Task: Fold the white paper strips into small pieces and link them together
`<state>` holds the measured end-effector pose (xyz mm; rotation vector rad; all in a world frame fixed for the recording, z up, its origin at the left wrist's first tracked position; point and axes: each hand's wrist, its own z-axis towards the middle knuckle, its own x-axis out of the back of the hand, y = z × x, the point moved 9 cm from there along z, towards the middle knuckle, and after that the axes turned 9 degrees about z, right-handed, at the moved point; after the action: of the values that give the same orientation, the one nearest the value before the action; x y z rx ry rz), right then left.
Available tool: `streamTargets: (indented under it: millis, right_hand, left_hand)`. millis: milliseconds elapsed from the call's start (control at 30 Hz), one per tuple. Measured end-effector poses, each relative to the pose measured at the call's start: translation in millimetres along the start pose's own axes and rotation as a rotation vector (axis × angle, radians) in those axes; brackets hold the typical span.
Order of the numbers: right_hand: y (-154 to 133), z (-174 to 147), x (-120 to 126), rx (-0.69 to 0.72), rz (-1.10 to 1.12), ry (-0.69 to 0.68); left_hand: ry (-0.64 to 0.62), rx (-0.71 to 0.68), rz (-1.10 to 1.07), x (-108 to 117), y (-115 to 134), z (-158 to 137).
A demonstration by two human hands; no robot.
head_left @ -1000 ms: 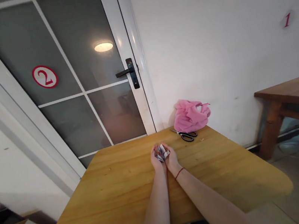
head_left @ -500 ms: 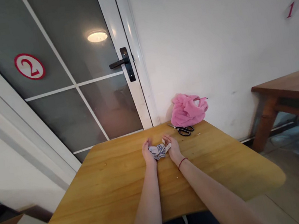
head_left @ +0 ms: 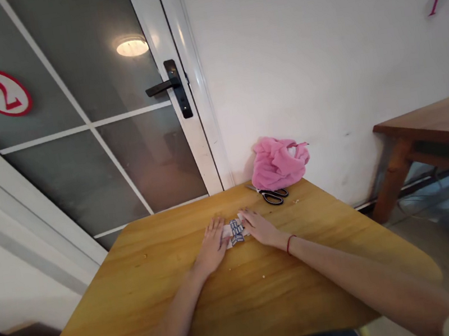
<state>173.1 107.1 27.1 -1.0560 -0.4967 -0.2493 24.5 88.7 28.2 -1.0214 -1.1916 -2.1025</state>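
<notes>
Several small white paper-like pieces with dark blue markings lie bunched on the wooden table, in the gap between my hands. My left hand rests palm down at their left edge, fingers stretched forward, partly covering a pale piece. On the other side my right hand, with a red cord at its wrist, lies palm down with its fingers extended over the right edge of the pieces. What is under the palms is hidden.
Scissors with black handles lie at the back of the table beside a crumpled pink cloth. Behind are a glazed door and a white wall. Tiny white scraps dot the tabletop. A brown table stands at the right.
My hands have gone from cupping the bunched pieces upright to lying flatter on the table, forearms spread wider. The pieces now sit lower and more spread out. The view has shifted slightly.
</notes>
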Motion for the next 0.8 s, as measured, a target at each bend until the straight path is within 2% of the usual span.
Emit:
streamTargets:
  millis: [100, 200, 300, 467, 533, 667, 800]
  right_hand:
    - [-3, -4, -16, 0.039, -0.132, -0.103]
    - [-7, -9, -25, 0.1, -0.35, -0.174]
    - [-10, -15, -24, 0.144, -0.55, -0.188]
    - [-10, -19, -11, 0.08, -0.606, -0.17]
    - [-11, -20, -8, 0.069, -0.607, -0.169]
    - [-12, -22, -11, 0.113, -0.626, -0.223]
    - [-10, -25, -13, 0.139, -0.662, -0.252]
  left_hand:
    - [-0.193, -0.112, 0.366, -20, 15, -4]
    - [-0.271, -0.134, 0.487, -25, 16, -9]
    - [-0.252, -0.119, 0.549, -22, 10, -15]
    - [-0.116, 0.06, 0.672, -9, -5, -23]
    - [-0.082, 0.049, 0.681, -6, -2, -23]
    - [-0.144, -0.055, 0.633, -13, 3, -22]
    - [-0.164, -0.016, 0.616, -13, -3, -25]
